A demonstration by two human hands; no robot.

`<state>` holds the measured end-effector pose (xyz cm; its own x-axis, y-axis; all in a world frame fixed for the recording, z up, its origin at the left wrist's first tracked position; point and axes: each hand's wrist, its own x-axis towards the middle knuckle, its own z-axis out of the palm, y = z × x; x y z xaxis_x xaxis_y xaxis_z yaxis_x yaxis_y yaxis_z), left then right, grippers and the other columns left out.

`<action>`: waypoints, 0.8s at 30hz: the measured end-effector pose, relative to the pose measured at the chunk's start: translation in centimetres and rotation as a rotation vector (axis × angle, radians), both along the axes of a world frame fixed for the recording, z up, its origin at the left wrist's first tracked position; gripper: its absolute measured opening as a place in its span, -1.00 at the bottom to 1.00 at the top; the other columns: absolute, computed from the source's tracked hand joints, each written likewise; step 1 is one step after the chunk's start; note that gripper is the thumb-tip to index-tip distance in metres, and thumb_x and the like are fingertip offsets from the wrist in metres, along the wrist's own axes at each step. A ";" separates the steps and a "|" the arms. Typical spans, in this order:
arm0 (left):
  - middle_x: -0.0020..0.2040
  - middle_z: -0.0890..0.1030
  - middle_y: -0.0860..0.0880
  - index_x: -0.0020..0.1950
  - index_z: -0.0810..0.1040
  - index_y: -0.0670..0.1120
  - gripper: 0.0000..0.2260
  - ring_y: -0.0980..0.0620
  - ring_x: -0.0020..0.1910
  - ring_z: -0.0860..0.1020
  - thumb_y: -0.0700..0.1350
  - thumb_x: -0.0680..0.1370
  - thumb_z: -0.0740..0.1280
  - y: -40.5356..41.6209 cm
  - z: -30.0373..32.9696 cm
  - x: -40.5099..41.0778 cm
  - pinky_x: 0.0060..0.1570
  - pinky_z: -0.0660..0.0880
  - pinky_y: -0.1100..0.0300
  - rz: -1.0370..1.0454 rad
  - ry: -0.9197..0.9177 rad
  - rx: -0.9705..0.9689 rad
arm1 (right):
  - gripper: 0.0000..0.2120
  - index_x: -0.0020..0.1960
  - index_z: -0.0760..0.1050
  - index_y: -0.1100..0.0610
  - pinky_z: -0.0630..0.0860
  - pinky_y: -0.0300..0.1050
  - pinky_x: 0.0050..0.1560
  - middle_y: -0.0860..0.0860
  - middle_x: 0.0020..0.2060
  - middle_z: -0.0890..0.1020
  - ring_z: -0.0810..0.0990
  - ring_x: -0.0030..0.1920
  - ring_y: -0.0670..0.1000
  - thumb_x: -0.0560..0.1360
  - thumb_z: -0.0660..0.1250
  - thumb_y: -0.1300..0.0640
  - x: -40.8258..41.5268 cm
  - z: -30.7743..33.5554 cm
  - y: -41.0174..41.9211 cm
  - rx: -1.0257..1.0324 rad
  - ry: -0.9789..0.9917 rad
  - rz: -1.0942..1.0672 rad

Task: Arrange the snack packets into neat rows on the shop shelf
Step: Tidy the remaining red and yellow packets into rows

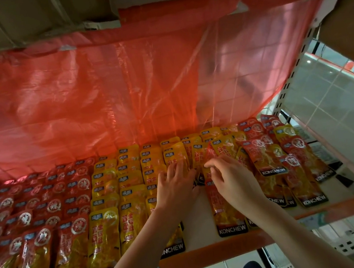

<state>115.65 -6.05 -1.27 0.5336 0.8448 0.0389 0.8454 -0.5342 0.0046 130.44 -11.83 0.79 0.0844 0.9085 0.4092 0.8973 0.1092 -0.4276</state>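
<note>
Snack packets cover the shop shelf [210, 246]. Red packets [46, 211] lie in overlapping rows on the left, yellow packets [111, 188] in rows beside them. Toward the right, red and yellow packets [273, 161] lie mixed and askew. My left hand [176, 184] lies with fingers spread flat on yellow packets in the middle of the shelf. My right hand [227, 176] is just to its right, fingers bent, pinching the edge of a yellow packet [199, 155] in the loose pile.
A red plastic sheet [119, 85] hangs down behind the shelf. The upper shelf's underside [18, 15] is close overhead. A white perforated upright [294, 72] and tiled wall [339, 111] bound the right side. The shelf's orange front edge [210, 251] runs below my forearms.
</note>
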 end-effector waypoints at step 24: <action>0.08 0.55 -0.01 0.20 0.46 -0.12 -0.79 0.06 0.00 0.51 -0.20 0.57 0.21 -2.5 1.0 7.2 0.00 0.52 0.16 0.192 -0.726 -0.303 | -0.68 0.07 0.54 0.17 0.45 -0.05 0.03 0.04 -0.01 0.58 0.54 0.01 0.06 0.55 0.08 0.04 4.9 -4.6 -3.3 0.074 -0.065 -0.184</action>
<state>122.90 -8.59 -0.31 0.3077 0.9486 0.0740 0.6531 -0.2671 0.7086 135.39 -15.12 -3.78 0.2174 0.8476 0.4841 0.9306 -0.0303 -0.3648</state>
